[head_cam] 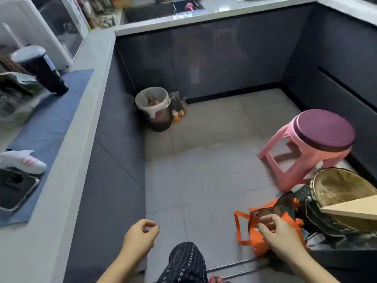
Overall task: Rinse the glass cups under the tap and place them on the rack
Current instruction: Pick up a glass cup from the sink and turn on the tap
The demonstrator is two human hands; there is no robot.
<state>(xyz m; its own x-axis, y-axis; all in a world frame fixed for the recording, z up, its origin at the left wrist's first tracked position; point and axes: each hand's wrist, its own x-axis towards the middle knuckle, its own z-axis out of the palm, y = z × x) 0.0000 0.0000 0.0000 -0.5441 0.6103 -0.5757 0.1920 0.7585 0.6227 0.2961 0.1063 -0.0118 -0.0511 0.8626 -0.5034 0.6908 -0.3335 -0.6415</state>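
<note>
No glass cup or tap shows in the head view. The dark sink (146,12) lies at the far counter, with a dark rack (188,6) holding a pink item beside it. My left hand (140,235) hangs low over the floor, fingers loosely curled, holding nothing. My right hand (279,233) hovers in front of an orange bag (255,237), fingers loosely curled and empty.
A pink stool (312,148) stands at the right, beside a woven basket (342,193) and a wooden board. A lined trash bin (154,109) sits in the far corner. On the left counter stand a dark lidded cup (42,68), a blue mat (53,123) and a phone (14,188).
</note>
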